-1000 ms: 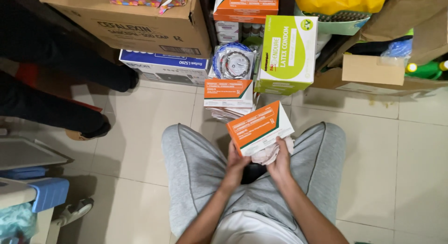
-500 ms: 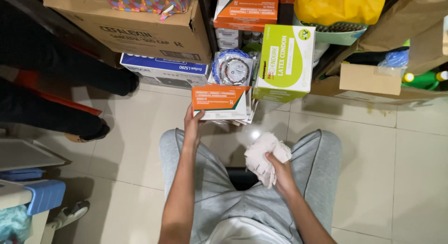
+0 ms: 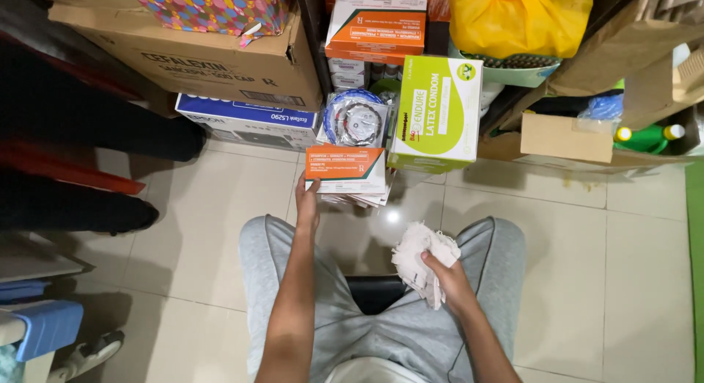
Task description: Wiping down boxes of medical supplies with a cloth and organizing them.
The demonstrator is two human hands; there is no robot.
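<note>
His left hand (image 3: 307,200) gripped the flat orange-and-white cardboard box (image 3: 345,170) on the stack; right hand (image 3: 445,274) clutched a crumpled white cloth (image 3: 418,257). Squaring edges mattered.

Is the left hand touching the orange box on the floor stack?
Touching: the head view shows the left hand with fingers on the orange box at its lower left corner.

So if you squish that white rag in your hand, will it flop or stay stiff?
Probably flop: the white rag is bunched in crumpled folds in the right hand, with a loose end drooping below the fingers. It likely weighs little, since a light hold keeps it up. It looks rough and cloth-like, so it should not slip easily.
</note>
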